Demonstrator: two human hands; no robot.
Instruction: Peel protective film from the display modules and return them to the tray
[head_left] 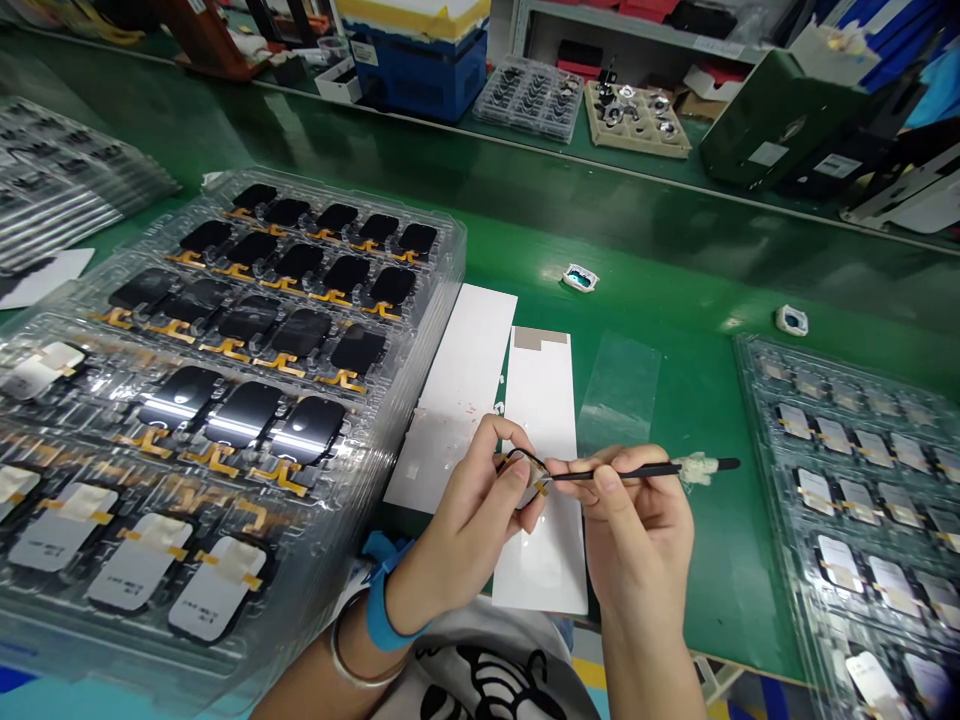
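Near the middle of the view, my left hand point(487, 490) pinches a small screen module point(534, 478) with a dark edge and an orange flex strip. My right hand point(637, 510) grips a thin black tool point(652, 469), with pale material wrapped near its rear end. The tool's tip touches or nearly touches the module's right side; the exact contact is too small to tell. Beneath the hands lies a white strip point(544, 400) with a grey patch at its top. A second white sheet point(457, 380) is to its left.
On the left stands a large clear tray point(456, 255) of black screens with orange flexes. Another clear tray point(757, 440) holds modules at right. A transparent film point(621, 385) and two small white-framed parts point(580, 278) lie on the green bench. A shelf with boxes runs behind.
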